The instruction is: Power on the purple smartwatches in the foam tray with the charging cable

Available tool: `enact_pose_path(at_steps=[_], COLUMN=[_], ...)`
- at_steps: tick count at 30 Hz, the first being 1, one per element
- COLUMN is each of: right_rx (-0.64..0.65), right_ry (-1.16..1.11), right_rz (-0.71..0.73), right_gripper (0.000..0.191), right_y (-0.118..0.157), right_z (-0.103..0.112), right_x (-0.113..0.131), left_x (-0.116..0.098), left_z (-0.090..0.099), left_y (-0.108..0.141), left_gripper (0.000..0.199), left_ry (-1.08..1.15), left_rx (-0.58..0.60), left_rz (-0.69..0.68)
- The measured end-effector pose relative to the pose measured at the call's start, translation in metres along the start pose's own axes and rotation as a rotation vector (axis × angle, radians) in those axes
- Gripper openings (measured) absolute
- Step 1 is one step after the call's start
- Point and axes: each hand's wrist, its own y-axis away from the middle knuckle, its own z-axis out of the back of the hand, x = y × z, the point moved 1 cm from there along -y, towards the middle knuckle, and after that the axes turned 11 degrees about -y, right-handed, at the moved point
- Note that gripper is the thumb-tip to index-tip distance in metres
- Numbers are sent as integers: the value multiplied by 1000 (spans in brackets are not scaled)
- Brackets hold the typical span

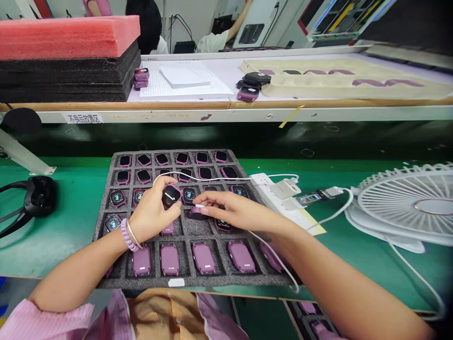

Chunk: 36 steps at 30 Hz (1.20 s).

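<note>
My left hand point(153, 205) is closed around a purple-framed smartwatch point(171, 194), its dark screen lit with small white writing. A white cable point(212, 179) runs from beside these fingers to the power strip. Just to the right, my right hand point(230, 208) pinches another purple smartwatch point(197, 213), tilted on edge, with a small white piece point(199, 206) against it at my fingertips. Both hands are over a grey foam tray point(198, 229) of watches in compartments. Back rows lie screen up, some lit; front-row purple watch bodies point(204, 258) lie back side up.
A white power strip point(264, 184) with a charger point(285, 189) and a small display meter point(313, 197) stands right of the tray, beside a white fan point(414, 203). Left is a black strapped device point(39, 200). The shelf point(219, 105) holds foam blocks point(67, 38), papers and watches. People are behind.
</note>
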Motion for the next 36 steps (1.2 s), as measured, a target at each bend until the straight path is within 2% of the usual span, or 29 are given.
enact_pose_path(at_steps=[2, 4, 9, 14, 20, 27, 29, 31, 33, 36], right_rx=[112, 162, 127, 98, 80, 81, 22, -103, -206, -186], right_ry=[-97, -65, 131, 272, 198, 243, 276, 344, 397, 391], right_rz=[-34, -31, -26, -3, 55, 52, 29, 12, 54, 218], right_gripper=[39, 42, 44, 30, 34, 33, 27, 22, 21, 19], right_y=[-1, -2, -6, -8, -7, -7, -8, -10, -12, -15], right_z=[4, 3, -4, -10, -13, -13, -12, -11, -15, -36], right_x=[-3, -5, -1, 1, -4, -3, -3, -2, 0, 7], left_x=[1, 1, 1, 1, 3, 4, 4, 3, 3, 4], left_z=[0, -1, -1, 0, -1, -1, -1, 0, 0, 1], left_y=[-1, -1, -2, -1, -1, -2, -2, -2, -2, -2], left_gripper=[38, 38, 37, 38, 36, 36, 37, 37, 37, 37], left_ry=[-7, -11, -12, -14, 3, -17, -23, -29, -16, 40], left_rx=[4, 1, -4, 2, 8, 9, 9, 6, -2, -54], left_rz=[4, 2, -8, -9, -21, -15, -12, -4, 0, -1])
